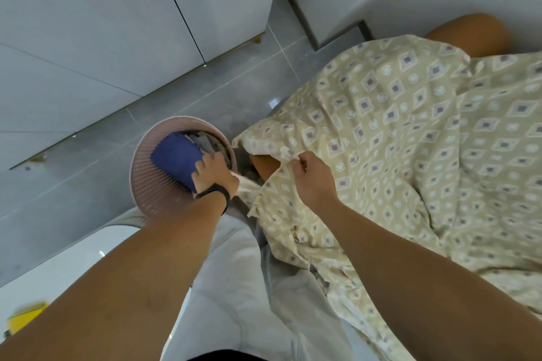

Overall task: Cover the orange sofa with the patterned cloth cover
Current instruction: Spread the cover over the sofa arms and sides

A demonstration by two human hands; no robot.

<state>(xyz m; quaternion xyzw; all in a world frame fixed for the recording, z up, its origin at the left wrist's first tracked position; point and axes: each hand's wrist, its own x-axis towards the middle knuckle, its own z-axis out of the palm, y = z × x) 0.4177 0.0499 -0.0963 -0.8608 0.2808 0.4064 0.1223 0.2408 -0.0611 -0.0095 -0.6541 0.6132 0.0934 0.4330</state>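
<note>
Right hand (312, 182) pinching the patterned cloth cover (396, 132) at its near edge — left hand (215, 174) curled on the same edge beside the pink basket (152, 193). Orange sofa (265, 165) bare just beyond the fingers — covered away rightward.

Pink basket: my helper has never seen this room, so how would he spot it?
Start at the white cabinets and drop to the grey floor. The basket stands there, left of the cloth-draped sofa. It is round, with ribbed pink walls, and holds a blue cloth.
</note>
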